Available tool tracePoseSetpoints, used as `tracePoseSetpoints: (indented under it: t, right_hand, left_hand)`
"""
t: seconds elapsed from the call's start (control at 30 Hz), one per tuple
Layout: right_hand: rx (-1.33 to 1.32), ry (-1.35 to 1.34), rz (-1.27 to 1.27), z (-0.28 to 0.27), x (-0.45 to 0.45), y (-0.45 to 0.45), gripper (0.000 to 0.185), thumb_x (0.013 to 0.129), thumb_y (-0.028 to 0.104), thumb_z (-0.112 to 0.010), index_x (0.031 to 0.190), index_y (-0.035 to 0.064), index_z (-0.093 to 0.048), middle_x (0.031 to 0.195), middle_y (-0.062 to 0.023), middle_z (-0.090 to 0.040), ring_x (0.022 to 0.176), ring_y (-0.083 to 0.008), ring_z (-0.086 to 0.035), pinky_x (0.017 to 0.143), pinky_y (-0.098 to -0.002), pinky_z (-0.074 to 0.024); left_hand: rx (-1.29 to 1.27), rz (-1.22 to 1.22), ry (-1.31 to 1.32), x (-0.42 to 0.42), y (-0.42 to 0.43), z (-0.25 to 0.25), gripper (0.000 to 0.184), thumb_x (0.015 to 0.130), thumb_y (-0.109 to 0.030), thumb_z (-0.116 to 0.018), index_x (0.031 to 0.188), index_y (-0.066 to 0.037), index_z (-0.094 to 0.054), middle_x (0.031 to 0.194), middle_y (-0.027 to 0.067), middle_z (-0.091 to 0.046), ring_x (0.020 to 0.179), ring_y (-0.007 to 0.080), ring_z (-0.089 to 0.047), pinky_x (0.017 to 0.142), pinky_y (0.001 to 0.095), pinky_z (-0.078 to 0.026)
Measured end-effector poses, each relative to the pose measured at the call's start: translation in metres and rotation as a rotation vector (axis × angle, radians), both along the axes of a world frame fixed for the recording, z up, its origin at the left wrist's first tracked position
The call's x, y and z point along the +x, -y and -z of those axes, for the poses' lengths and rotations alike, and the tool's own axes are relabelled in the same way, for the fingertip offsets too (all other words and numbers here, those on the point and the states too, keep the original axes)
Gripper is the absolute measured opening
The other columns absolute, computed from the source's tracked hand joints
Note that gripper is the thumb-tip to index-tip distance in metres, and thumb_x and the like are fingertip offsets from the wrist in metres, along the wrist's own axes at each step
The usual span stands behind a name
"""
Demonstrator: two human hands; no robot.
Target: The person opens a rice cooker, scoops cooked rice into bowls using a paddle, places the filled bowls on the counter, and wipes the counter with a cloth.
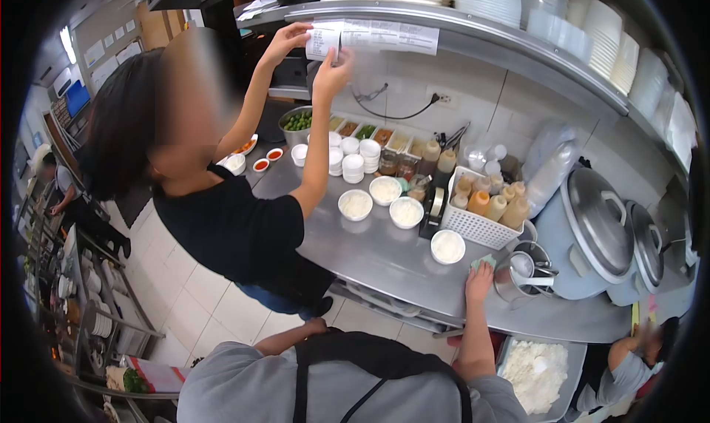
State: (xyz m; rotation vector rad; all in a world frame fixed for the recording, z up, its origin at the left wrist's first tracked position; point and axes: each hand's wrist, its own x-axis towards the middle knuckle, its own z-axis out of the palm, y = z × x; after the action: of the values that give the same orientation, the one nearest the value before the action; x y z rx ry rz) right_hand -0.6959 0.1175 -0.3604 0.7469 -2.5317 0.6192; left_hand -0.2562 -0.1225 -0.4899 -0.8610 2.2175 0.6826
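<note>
My right hand (481, 276) is on the steel counter (370, 251), closed over a small green cloth (484, 262). It is just left of a metal container (518, 279) with utensils. My left hand (313, 328) is low, near my apron, away from the counter; its fingers are too small and partly hidden to read. Bowls of white food stand on the counter, the nearest (447, 247) just up and left of my right hand; others (406, 212) are further left.
A co-worker in black (229, 223) stands at left, both hands at paper slips (388, 37) on the shelf edge. A white basket of bottles (481, 228), large lidded pots (599, 216) and a tub of white food (534, 375) are at right. Another person (629, 371) is lower right.
</note>
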Motion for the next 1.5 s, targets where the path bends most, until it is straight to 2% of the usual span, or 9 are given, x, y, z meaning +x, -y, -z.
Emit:
tracePoseSetpoints:
  t: [0.3,0.43,0.6,0.7,0.83,0.97,1.13,1.3,1.5]
  right_hand:
    - [-0.115,0.072,-0.381,-0.018,0.106,-0.053,0.034,0.072,0.005,-0.054,0.106,0.0038,-0.052,0.107,-0.0148,-0.051,0.103,-0.0339,-0.044,0.089,-0.0409,-0.0344]
    - [-0.204,0.489,-0.772,-0.032,0.156,-0.084,0.025,0.072,0.002,-0.052,0.097,0.0024,-0.057,0.096,-0.0157,-0.056,0.094,-0.0340,-0.050,0.084,-0.0396,-0.0385]
    - [-0.429,0.181,-0.265,-0.065,0.114,-0.117,0.027,0.077,0.003,-0.048,0.103,-0.0020,-0.051,0.107,-0.0222,-0.049,0.101,-0.0368,-0.045,0.087,-0.0400,-0.0345]
    - [-0.157,0.093,0.043,-0.020,0.074,-0.129,0.033,0.077,0.007,-0.049,0.108,-0.0027,-0.048,0.112,-0.0210,-0.046,0.106,-0.0372,-0.041,0.090,-0.0417,-0.0320]
    - [-0.062,0.028,-0.203,0.004,0.122,-0.070,0.036,0.068,0.000,-0.047,0.104,-0.0021,-0.050,0.108,-0.0200,-0.048,0.102,-0.0366,-0.043,0.088,-0.0430,-0.0332]
    - [-0.314,0.723,-0.832,-0.011,0.200,-0.026,0.024,0.077,0.004,-0.048,0.100,0.0037,-0.057,0.093,-0.0141,-0.056,0.087,-0.0301,-0.053,0.077,-0.0348,-0.0422]
    - [-0.584,0.600,-0.563,-0.066,0.190,-0.060,0.022,0.080,0.006,-0.048,0.100,0.0045,-0.057,0.091,-0.0134,-0.057,0.083,-0.0280,-0.055,0.074,-0.0327,-0.0431]
    - [-0.482,0.256,-0.339,-0.077,0.101,-0.074,0.027,0.082,0.015,-0.048,0.105,0.0027,-0.052,0.105,-0.0183,-0.051,0.098,-0.0355,-0.047,0.082,-0.0378,-0.0394]
    - [0.198,0.123,-0.258,-0.020,0.048,-0.051,0.049,0.081,0.034,-0.046,0.121,0.0060,-0.040,0.129,-0.0162,-0.032,0.121,-0.0389,-0.024,0.098,-0.0498,-0.0190]
  left_hand:
    - [-0.022,-0.345,-0.066,0.023,-0.029,-0.020,0.039,0.070,-0.034,-0.055,0.099,-0.007,-0.058,0.103,0.0140,-0.057,0.098,0.0289,-0.053,0.082,0.0382,-0.043]
    - [0.016,-0.122,-0.078,0.032,-0.074,-0.001,0.035,0.070,-0.031,-0.051,0.093,-0.007,-0.061,0.100,0.0155,-0.057,0.094,0.0300,-0.054,0.079,0.0392,-0.044]
    - [0.115,-0.119,-0.152,0.049,-0.096,-0.003,0.029,0.070,-0.031,-0.055,0.091,-0.012,-0.062,0.090,0.0153,-0.061,0.086,0.0302,-0.058,0.077,0.0374,-0.046]
    - [0.102,-0.146,-0.179,0.049,-0.087,-0.011,0.032,0.069,-0.036,-0.059,0.090,-0.012,-0.062,0.089,0.0155,-0.061,0.084,0.0297,-0.058,0.077,0.0363,-0.046]
    - [0.024,-0.176,-0.142,0.050,-0.075,-0.032,0.033,0.068,-0.036,-0.060,0.087,-0.009,-0.062,0.086,0.0149,-0.062,0.084,0.0291,-0.058,0.077,0.0368,-0.046]
    - [-0.024,-0.140,-0.210,0.059,-0.074,-0.021,0.028,0.068,-0.035,-0.062,0.081,-0.010,-0.063,0.084,0.0153,-0.062,0.083,0.0295,-0.059,0.076,0.0369,-0.046]
    - [0.082,-0.162,-0.181,0.059,-0.090,-0.009,0.027,0.069,-0.036,-0.062,0.081,-0.012,-0.064,0.081,0.0125,-0.063,0.081,0.0280,-0.059,0.075,0.0359,-0.047]
    - [0.103,-0.185,-0.180,0.076,-0.116,0.007,0.026,0.068,-0.035,-0.063,0.079,-0.011,-0.064,0.079,0.0126,-0.062,0.079,0.0288,-0.059,0.073,0.0355,-0.047]
    - [0.066,-0.266,-0.201,0.098,-0.141,-0.009,0.029,0.069,-0.036,-0.062,0.079,-0.009,-0.063,0.078,0.0139,-0.062,0.078,0.0302,-0.059,0.072,0.0366,-0.047]
